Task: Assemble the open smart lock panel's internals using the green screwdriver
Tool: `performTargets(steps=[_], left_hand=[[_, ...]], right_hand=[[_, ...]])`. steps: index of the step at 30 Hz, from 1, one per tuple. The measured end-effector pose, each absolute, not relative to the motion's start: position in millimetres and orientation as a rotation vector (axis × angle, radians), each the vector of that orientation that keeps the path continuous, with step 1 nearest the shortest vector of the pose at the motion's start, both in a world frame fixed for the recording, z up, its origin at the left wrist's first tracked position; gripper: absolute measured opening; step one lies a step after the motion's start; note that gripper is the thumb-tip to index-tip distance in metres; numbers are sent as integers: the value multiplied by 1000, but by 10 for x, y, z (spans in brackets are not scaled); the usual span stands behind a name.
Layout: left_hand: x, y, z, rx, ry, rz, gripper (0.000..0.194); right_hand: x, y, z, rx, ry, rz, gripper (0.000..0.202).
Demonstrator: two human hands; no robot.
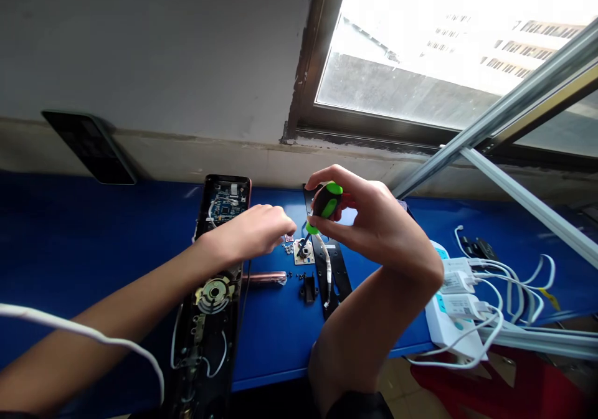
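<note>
My right hand (359, 210) is wrapped round a green and black screwdriver (328, 201), whose shaft slants down to a small pale circuit board (304, 252). Left of it, my left hand (268, 226) is closed above the blue table (275, 319), near small screws (288, 248); what its fingers hold, if anything, is hidden. Under my left wrist lies a long black opened casing (215, 294) with a green board and a round speaker inside. A black plate (337, 269) with a white cable (327, 263) on it lies beside the circuit board. A small black bracket (309, 288) sits below the board.
A copper-coloured cylinder (266, 278) lies beside the casing. A dark tablet-like device (91, 147) leans on the wall at the left. At the right are a white power strip (451, 329) with chargers and cables, metal bars (499, 108) and a red stool (495, 385).
</note>
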State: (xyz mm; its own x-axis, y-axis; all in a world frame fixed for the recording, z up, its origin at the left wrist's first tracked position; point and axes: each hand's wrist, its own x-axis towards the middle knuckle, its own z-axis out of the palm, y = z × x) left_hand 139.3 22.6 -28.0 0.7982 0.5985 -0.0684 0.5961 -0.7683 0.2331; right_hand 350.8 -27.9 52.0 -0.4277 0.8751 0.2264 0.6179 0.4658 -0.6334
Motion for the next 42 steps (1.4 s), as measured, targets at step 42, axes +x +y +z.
performTargets(steps=[42], left_hand=[[-316, 367, -126, 2411, 982, 414, 40]], right_hand=[[1928, -188, 488, -1005, -1937, 205, 29]])
